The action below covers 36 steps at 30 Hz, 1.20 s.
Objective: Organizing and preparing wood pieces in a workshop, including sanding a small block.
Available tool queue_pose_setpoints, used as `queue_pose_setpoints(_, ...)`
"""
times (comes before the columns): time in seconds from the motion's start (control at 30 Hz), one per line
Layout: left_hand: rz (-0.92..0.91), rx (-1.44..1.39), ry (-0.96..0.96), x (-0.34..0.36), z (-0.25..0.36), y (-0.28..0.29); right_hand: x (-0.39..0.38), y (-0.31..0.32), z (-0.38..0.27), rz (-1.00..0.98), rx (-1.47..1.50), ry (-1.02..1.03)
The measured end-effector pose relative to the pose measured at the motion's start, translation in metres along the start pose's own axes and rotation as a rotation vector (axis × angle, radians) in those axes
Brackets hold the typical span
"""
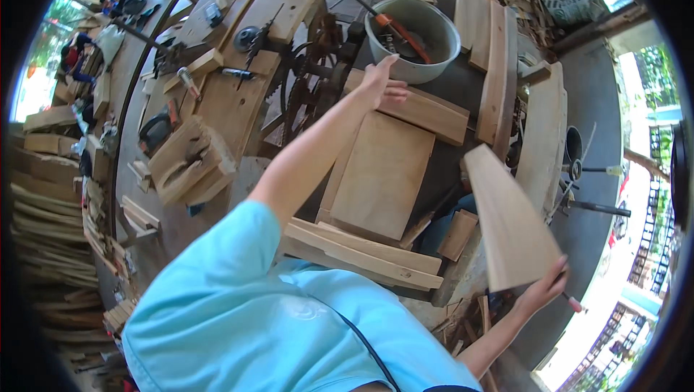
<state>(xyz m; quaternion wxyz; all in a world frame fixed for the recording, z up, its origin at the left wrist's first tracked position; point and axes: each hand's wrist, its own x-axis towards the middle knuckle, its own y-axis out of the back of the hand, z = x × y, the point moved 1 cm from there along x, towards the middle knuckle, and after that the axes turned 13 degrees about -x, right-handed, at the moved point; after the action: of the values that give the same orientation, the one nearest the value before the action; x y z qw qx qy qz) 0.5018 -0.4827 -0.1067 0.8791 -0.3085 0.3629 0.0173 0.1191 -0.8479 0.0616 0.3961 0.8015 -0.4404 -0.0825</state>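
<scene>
- A cluttered wooden worktop [238,103] in an open-sided workshop carries boards, toothed wheels and a grey metal bowl [413,31].
- The left hand [383,83], fingers together and extended, rests on a plank [426,114] just below the bowl.
- The right hand [543,287] pinches the near end of a tapered board [510,218], held off the worktop's right edge, long axis running away up-left; it also holds a pencil [573,304].

Your right hand [543,289] grips a pale flat board [510,222], tilted upward, just right of the flat panel [381,175].
</scene>
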Motion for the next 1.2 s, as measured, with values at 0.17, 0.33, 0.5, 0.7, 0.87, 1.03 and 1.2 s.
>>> queue_pose_setpoints(0.17, -0.131, -0.020, 0.227, 0.071, 0.013, -0.016, -0.083, 0.005, 0.008, 0.025, 0.196, -0.371)
queue_pose_setpoints(0.33, -0.189, -0.135, 0.100, 0.084, 0.014, -0.017, -0.092, 0.008, 0.027, -0.016, 0.030, -0.229)
queue_pose_setpoints(0.5, -0.216, -0.207, 0.046, 0.043, 0.041, -0.004, -0.088, 0.009, 0.028, 0.012, 0.019, -0.181)
queue_pose_setpoints(0.7, -0.221, -0.204, -0.068, 0.000, 0.125, 0.013, -0.078, 0.009, 0.035, 0.030, -0.192, -0.098)
queue_pose_setpoints(0.87, -0.120, -0.243, -0.203, 0.048, 0.225, 0.056, -0.076, 0.007, 0.035, -0.007, -0.208, -0.091)
queue_pose_setpoints(1.03, -0.040, -0.158, -0.287, 0.090, 0.277, 0.088, -0.074, 0.013, 0.021, -0.024, -0.264, -0.137)
queue_pose_setpoints(1.2, -0.050, -0.181, -0.243, 0.133, 0.357, 0.153, -0.055, -0.001, 0.024, -0.106, -0.099, -0.109)
